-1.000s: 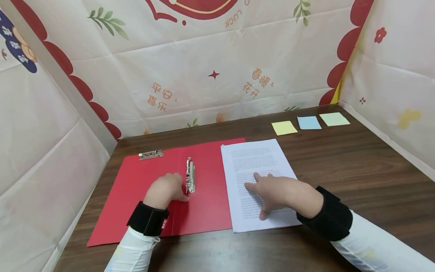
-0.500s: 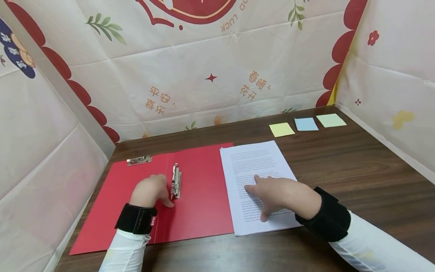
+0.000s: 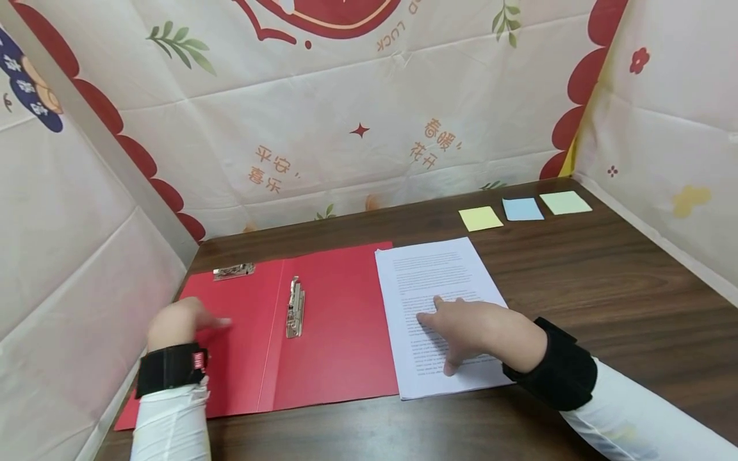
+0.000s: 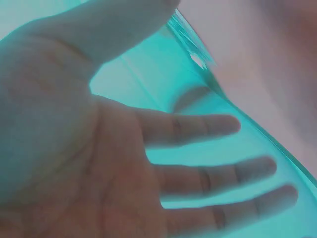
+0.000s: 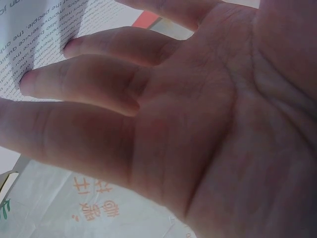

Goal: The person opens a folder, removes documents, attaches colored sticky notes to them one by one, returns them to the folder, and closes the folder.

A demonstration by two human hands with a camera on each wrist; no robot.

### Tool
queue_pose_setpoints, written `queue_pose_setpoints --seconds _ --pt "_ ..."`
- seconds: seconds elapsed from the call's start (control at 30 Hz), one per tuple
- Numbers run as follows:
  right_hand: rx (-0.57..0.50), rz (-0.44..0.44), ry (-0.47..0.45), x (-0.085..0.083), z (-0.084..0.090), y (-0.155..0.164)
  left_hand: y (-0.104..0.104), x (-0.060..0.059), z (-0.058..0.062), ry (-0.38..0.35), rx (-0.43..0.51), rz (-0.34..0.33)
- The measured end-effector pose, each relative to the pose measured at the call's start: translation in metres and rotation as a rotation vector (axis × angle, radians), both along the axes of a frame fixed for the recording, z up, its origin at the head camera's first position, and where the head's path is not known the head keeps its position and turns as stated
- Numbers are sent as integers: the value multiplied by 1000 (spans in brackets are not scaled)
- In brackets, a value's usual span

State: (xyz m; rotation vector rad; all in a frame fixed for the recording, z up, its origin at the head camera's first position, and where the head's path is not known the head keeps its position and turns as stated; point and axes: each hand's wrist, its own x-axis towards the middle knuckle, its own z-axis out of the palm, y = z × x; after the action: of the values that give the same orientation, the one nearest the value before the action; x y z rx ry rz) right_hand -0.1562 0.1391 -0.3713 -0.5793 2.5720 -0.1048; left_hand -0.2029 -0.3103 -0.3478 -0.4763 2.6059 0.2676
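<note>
L hand (image 3: pixel 179 323) flat w/ fingers straight over red folder (image 3: pixel 340 333), R hand (image 3: pixel 475 330) spread on printed pages (image 3: pixel 429 275), clip (image 3: pixel 295 307) between, 3 sticky notes (image 3: pixel 523 209) far back, wall print "LUCK".

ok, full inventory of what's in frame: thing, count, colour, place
folder: 1, red, lying open flat on the table's left half
spine clip: 1, silver, beside the folder's centre fold
small clip: 1, silver, folder's far left edge
printed sheets: 1 stack, white, just right of the folder
sticky notes: 3, yellow, blue, green, in a row at far right
table: 1, dark brown wood
backdrop cloth: cream with red print, around the table
left hand: fingers straight, over the folder's left flap
right hand: flat on the printed sheets
</note>
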Motion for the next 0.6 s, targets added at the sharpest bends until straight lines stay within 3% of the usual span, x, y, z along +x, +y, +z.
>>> queue_pose_setpoints --seconds 0.13,0.27,0.47,0.6 --pt "-4 -7 -8 1 -1 0 -32 6 -7 -62 38 199" --pt "-4 -18 -12 0 -2 0 -46 10 -11 -112 119 329" --pt "8 -20 -10 -1 -2 0 -49 12 -9 -119 187 441" --pt "15 -22 -6 -1 -2 0 -50 14 -11 -108 176 471"
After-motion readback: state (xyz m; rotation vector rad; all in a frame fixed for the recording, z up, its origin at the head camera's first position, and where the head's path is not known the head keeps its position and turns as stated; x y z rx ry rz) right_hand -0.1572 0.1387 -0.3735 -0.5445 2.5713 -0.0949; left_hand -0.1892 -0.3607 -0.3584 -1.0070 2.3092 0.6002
